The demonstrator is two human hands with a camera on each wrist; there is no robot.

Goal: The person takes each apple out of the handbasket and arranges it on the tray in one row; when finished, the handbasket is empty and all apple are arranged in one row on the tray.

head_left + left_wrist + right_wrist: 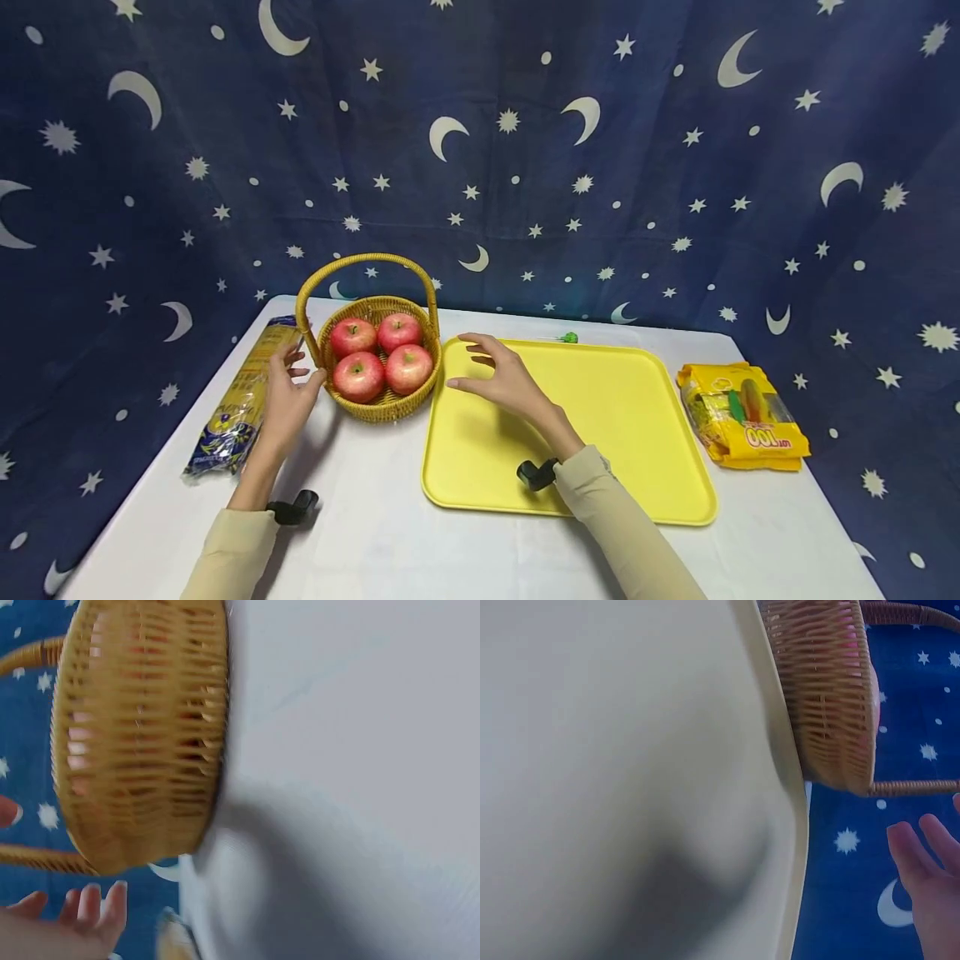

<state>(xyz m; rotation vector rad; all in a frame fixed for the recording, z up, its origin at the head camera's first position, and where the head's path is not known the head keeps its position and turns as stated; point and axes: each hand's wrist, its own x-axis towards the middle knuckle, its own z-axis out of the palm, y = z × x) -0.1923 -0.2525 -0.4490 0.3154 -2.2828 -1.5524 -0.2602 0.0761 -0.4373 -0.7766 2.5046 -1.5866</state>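
Observation:
A wicker basket [390,410] with a tall arched handle stands at the back left of the table and holds several red apples [360,377]. Just left of its rim is my left hand [288,402], thumb and fingers spread apart and loosely bent. The left wrist view shows these fingers beside the foot of the basket handle [45,857], holding nothing. My right hand [504,379] hovers above the left part of a yellow tray [592,417], fingers pointing toward the basket. In the right wrist view its fingers [907,847] are apart from the basket [821,697].
Beneath and beyond the left hand lies a long clear pack of pasta-like sticks [243,400]. A yellow snack bag [742,417] lies right of the tray. Behind the tray's back edge is a small green item [570,337]. A dark blue star-patterned cloth [510,217] hangs behind the white table.

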